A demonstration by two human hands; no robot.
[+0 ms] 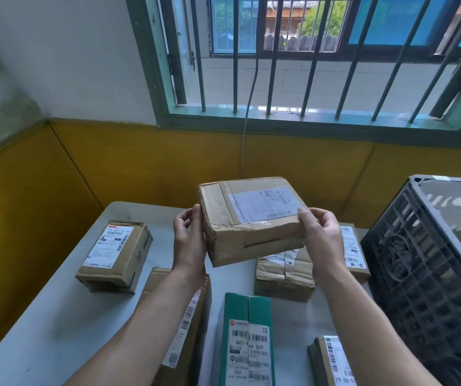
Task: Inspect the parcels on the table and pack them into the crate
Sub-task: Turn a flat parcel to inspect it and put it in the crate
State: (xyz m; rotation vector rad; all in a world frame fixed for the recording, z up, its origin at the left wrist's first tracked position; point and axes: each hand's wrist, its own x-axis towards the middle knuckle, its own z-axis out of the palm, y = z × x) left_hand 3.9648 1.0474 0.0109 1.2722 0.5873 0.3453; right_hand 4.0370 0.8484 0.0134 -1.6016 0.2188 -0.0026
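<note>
Early days on this one, I'd say. The person has one brown parcel [251,221] up in the air over the far half of the surface [56,316], label side up, left hand [189,240] on one end and right hand [321,235] on the other, fingers [184,218] curled round the edges and gripping it. Looks like the inspecting bit, not the packing bit. The black crate [424,274] sits at the right. Something pale shows inside near its top, but I can't tell whether that's a packed parcel. I count six more to go: a labelled box [115,256] on the left, a green box [244,338] in front, a crumpled taped one [283,274] under the lifted parcel, and three partly hidden by the arms or cut off at the bottom edge. The labels are too small to read.
</note>
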